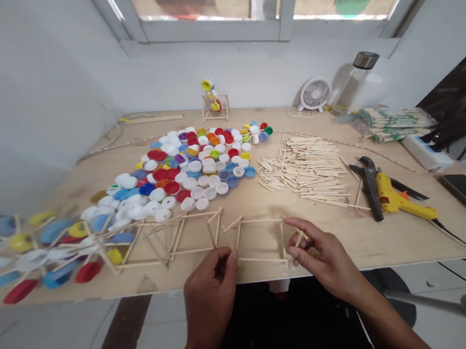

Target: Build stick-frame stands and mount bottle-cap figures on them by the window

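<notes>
A square frame of thin wooden sticks [259,221] lies near the front edge of the plywood table [381,238]. My left hand [211,287] pinches the frame's near left corner with fingers closed. My right hand [322,258] grips the near right corner, fingers curled on a stick. Left of the frame lie more joined stick frames [169,237]. A wheel of sticks and bottle caps [42,251] rests at the far left, blurred.
A spread of coloured bottle caps [188,169] covers the middle left. A pile of loose sticks [308,172] lies right of it, then pliers [371,186] and a yellow glue gun [398,200]. At the back stand a small stick model [214,104], a fan [315,93] and a bottle [356,81].
</notes>
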{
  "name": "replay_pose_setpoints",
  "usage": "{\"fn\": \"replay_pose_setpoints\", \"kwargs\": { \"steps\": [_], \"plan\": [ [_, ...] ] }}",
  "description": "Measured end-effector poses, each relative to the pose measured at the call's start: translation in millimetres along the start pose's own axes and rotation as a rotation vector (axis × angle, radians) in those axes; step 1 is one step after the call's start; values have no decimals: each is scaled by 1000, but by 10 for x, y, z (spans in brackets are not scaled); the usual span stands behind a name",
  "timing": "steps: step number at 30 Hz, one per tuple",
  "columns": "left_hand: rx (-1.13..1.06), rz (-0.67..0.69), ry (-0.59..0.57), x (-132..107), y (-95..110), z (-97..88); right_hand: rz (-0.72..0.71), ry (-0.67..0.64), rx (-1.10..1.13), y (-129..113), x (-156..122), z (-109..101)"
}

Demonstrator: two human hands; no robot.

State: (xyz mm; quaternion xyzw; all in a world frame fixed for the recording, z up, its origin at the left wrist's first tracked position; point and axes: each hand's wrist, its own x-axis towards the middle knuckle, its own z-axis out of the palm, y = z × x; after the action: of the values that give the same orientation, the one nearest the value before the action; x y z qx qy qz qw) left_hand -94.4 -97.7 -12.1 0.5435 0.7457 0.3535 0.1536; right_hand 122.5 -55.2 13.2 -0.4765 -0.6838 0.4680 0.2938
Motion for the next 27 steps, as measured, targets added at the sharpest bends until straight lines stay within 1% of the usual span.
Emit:
{"fn": "replay_pose_setpoints", "kwargs": {
  "steps": [12, 19, 27],
  "plan": [
    [5, -1, -11, 1, 5, -9, -20, 1, -26, -39, -42, -74],
    [-5, -7, -19, 13, 23, -18, -9, -7, -27, -11, -48, -98],
    [1, -15, -15, 11, 5, -12, 9, 20, -20, -26, -76, -127]
  ]
}}
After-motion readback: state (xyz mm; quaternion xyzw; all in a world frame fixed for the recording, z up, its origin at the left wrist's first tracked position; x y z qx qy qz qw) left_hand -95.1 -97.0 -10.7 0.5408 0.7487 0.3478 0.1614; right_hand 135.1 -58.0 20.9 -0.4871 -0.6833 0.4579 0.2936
